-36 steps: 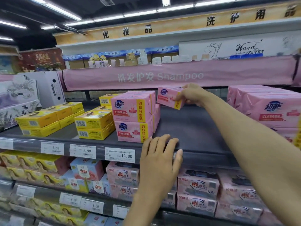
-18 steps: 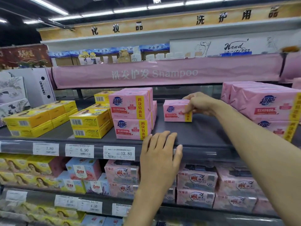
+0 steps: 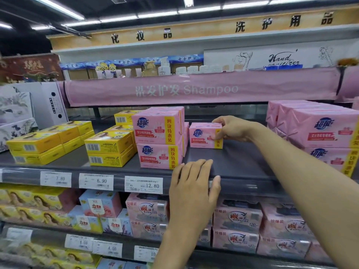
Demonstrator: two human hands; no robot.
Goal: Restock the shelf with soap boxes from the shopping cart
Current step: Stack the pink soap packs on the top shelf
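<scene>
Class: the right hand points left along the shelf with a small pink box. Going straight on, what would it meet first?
Probably the pink stack just left of the box that the right hand holds; a narrow gap separates them, though depth is unclear.

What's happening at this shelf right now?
A person is restocking soap. The right hand grips a small pink soap box at its right end, and the box appears set down on the dark shelf, just right of the stacked pink soap boxes. The left hand rests on the shelf's front edge, holding nothing.
</scene>
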